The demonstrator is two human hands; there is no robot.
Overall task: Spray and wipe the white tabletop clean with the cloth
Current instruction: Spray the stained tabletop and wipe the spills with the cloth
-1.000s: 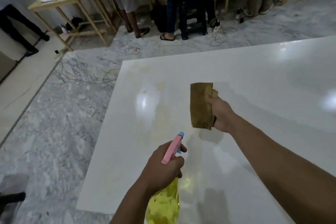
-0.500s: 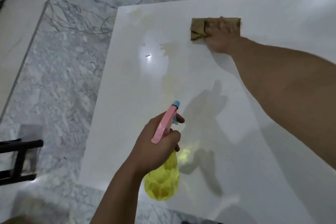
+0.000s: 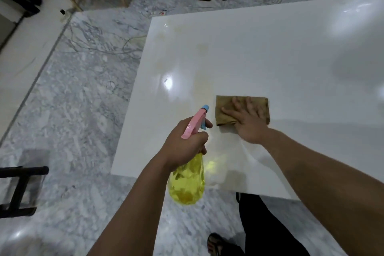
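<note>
Fingers (image 3: 252, 108) flat on one cloth (image 3: 223, 117)

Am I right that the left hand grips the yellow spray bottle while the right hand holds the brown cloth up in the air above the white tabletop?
Not quite: the head view shows the right hand pressing the brown cloth flat on the white tabletop. The left hand does grip the yellow spray bottle.

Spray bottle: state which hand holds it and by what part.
The left hand grips the spray bottle round its neck, below the pink trigger head.
</note>
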